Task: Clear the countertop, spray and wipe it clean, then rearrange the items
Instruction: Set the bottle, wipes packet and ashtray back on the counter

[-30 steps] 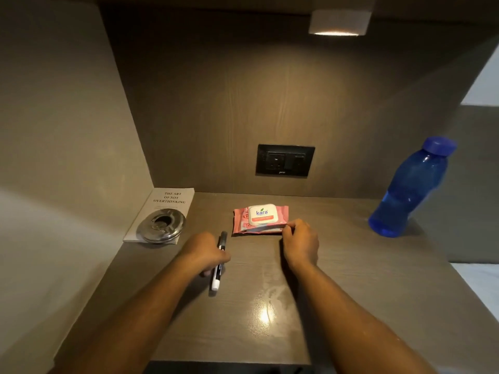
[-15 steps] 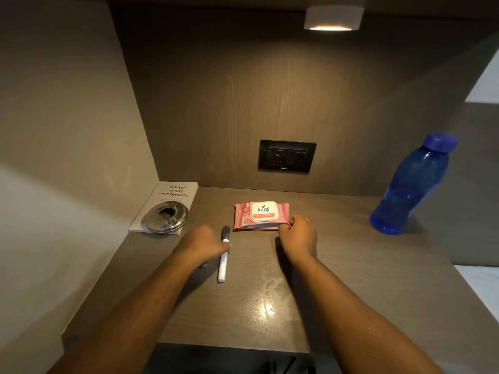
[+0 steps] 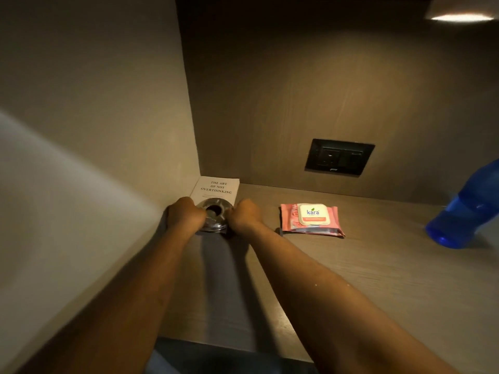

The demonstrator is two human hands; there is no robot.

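A round metal ashtray (image 3: 213, 211) sits on a white book (image 3: 218, 187) titled "The Art of Not Overthinking" in the back left corner of the brown countertop (image 3: 378, 271). My left hand (image 3: 185, 214) is curled against the ashtray's left side. On its right side, my right hand (image 3: 244, 214) is curled against the rim. A pink pack of wet wipes (image 3: 310, 220) lies flat to the right of my hands, apart from them. The black and white pen is not in sight.
A blue water bottle (image 3: 467, 211) stands at the right edge of the view. A black wall socket (image 3: 339, 157) is set in the back panel above the wipes. The left side wall (image 3: 108, 130) runs close beside my left arm.
Both hands left the pen and the wipes pack and moved left and back onto the ashtray. My view swung left, so the bottle now sits at the frame's right edge.
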